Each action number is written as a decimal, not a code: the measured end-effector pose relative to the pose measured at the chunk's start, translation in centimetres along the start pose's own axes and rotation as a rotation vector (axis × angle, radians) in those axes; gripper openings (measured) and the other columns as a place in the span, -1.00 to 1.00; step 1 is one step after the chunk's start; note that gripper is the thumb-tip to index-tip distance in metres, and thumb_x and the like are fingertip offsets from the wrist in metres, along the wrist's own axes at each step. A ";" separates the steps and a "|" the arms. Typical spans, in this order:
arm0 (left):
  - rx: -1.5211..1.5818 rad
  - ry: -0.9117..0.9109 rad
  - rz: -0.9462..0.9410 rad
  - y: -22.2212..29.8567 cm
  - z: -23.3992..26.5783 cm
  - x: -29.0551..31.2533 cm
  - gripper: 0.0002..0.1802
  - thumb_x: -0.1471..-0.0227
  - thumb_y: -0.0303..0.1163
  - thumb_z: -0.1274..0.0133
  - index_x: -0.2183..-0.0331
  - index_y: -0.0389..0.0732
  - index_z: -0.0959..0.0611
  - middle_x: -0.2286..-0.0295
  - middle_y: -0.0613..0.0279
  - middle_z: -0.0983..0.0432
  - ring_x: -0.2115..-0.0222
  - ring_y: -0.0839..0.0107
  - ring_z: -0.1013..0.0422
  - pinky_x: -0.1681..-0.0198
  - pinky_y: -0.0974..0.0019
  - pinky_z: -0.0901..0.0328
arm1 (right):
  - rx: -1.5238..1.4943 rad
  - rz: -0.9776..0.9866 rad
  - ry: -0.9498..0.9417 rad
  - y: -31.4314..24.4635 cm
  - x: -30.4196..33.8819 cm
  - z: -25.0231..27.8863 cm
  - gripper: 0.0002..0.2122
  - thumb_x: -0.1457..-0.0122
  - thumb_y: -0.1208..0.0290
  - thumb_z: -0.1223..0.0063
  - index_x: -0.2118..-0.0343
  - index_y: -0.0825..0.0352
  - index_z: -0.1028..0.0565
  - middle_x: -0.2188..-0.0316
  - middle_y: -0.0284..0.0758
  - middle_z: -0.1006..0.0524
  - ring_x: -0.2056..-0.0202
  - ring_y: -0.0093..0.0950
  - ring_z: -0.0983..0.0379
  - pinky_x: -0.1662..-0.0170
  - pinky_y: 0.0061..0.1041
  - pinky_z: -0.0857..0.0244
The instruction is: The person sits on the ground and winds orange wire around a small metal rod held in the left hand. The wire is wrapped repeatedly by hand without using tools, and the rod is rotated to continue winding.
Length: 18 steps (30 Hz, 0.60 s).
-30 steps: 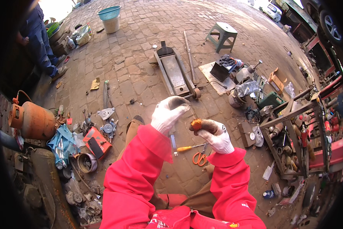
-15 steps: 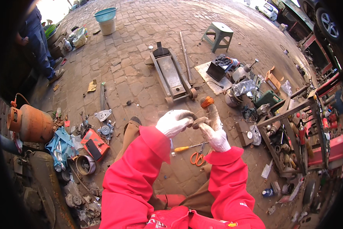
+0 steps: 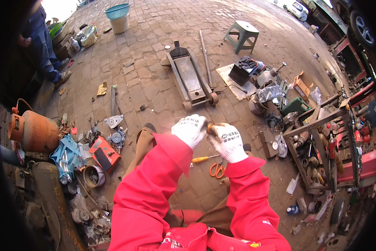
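Note:
My left hand (image 3: 191,130), in a white work glove, is curled closed in front of me. Close to its right, my right hand (image 3: 229,142), gloved too, has its fingers closed and turned toward the left one. A small orange bundle (image 3: 211,128) shows between the two hands, at my right fingers; the gloves cover most of it. What my left fingers pinch is hidden. On the paving below lie a screwdriver with a yellow handle (image 3: 200,159) and orange-handled scissors (image 3: 216,170).
Ahead stands a floor jack (image 3: 188,75) with a long bar (image 3: 205,58) beside it. A green stool (image 3: 243,35) is farther right. At left are an orange gas cylinder (image 3: 39,131) and a red box (image 3: 106,153); a metal frame (image 3: 317,154) with parts stands right. Someone stands far left.
My right hand has turned inward and its raised finger part has come down. The orange bundle has moved down and left, between the hands. My left hand has tilted upward slightly.

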<state>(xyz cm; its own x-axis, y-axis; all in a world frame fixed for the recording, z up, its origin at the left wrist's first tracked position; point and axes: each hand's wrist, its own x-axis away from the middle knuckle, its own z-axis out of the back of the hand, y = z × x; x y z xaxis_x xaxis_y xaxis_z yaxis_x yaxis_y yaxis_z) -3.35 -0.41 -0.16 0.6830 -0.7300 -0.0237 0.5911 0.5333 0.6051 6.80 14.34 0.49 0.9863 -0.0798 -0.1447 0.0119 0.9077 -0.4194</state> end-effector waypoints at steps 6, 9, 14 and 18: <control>0.413 -0.035 -0.034 0.1 1.6 0.0 -0.72 -0.08 -0.25 0.02 0.17 -0.12 -0.58 0.26 0.08 -0.55 0.24 0.19 -0.49 0.15 0.23 -0.35 | -0.699 -0.108 0.015 0.7 1.2 1.2 -0.77 -0.09 0.50 -0.09 0.18 0.41 -0.55 0.25 -0.26 -0.56 0.22 -0.44 -0.52 0.12 -0.48 -0.38; 0.766 -0.209 0.061 0.4 2.2 -0.2 -0.63 -0.09 -0.31 -0.10 0.07 -0.24 -0.55 0.30 0.19 -0.56 0.31 0.44 -0.45 0.21 0.34 -0.36 | -1.156 -0.207 -0.068 1.2 1.8 2.3 -0.69 -0.10 0.48 -0.10 0.10 0.51 -0.49 0.21 -0.26 -0.55 0.21 -0.50 -0.52 0.10 -0.52 -0.39; 0.880 -0.227 0.084 0.3 2.0 -0.3 -0.68 -0.13 -0.25 -0.02 0.13 -0.24 -0.56 0.37 0.22 -0.56 0.37 0.45 -0.45 0.23 0.35 -0.34 | -1.497 -0.128 0.118 1.2 2.1 2.6 -0.56 -0.03 0.41 -0.12 0.04 0.56 -0.44 0.09 -0.08 -0.54 0.10 -0.36 -0.51 -0.03 -0.37 -0.33; 0.706 -0.289 0.035 0.1 1.0 -0.4 -0.69 -0.14 -0.23 0.03 0.16 -0.22 -0.59 0.41 0.21 -0.56 0.40 0.41 -0.47 0.26 0.31 -0.34 | -1.733 0.059 0.382 1.5 1.6 2.3 -0.45 -0.03 0.47 0.01 -0.16 0.45 -0.30 -0.08 -0.11 -0.43 -0.18 -0.24 -0.26 -0.32 -0.19 0.08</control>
<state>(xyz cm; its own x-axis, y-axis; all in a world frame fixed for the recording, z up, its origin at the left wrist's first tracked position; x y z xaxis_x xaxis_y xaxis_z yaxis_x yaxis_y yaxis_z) -3.97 -0.44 0.71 0.4993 -0.8525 0.1549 0.0901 0.2288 0.9693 8.75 16.53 1.72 0.8864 -0.3777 -0.2675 -0.4387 -0.5014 -0.7457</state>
